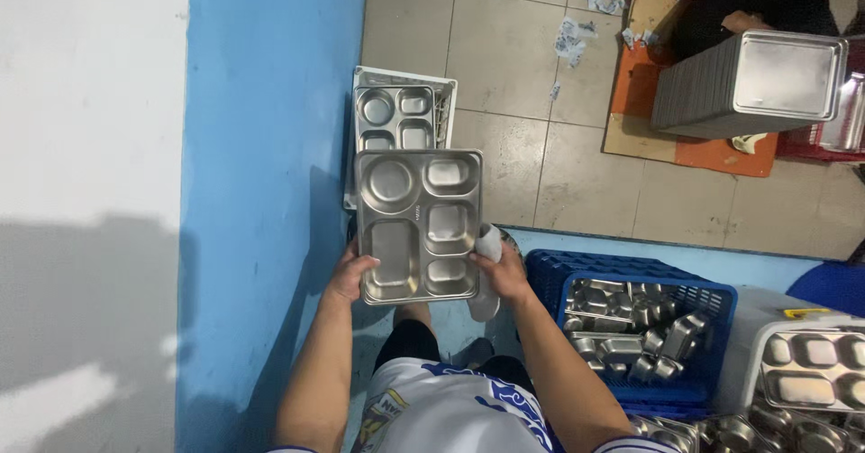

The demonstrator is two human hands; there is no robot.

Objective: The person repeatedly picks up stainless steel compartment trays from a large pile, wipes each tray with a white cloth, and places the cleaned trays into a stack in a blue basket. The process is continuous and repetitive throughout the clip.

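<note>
I hold a steel compartment tray point(419, 223) flat in front of me, its hollows facing up. My left hand point(349, 276) grips its lower left corner. My right hand point(503, 273) holds the lower right edge together with a white cloth point(487, 246) that hangs down under the tray. Beyond the tray, on the floor by the blue wall, a white crate point(448, 88) holds more steel trays point(396, 115) stacked flat.
A blue crate point(550, 268) of jumbled steel trays stands at my right, with another pile of trays point(811, 367) past it. Farther off, a tall stack of trays point(748, 84) rests on orange matting beside another person in dark clothing. Paper scraps litter the tiled floor.
</note>
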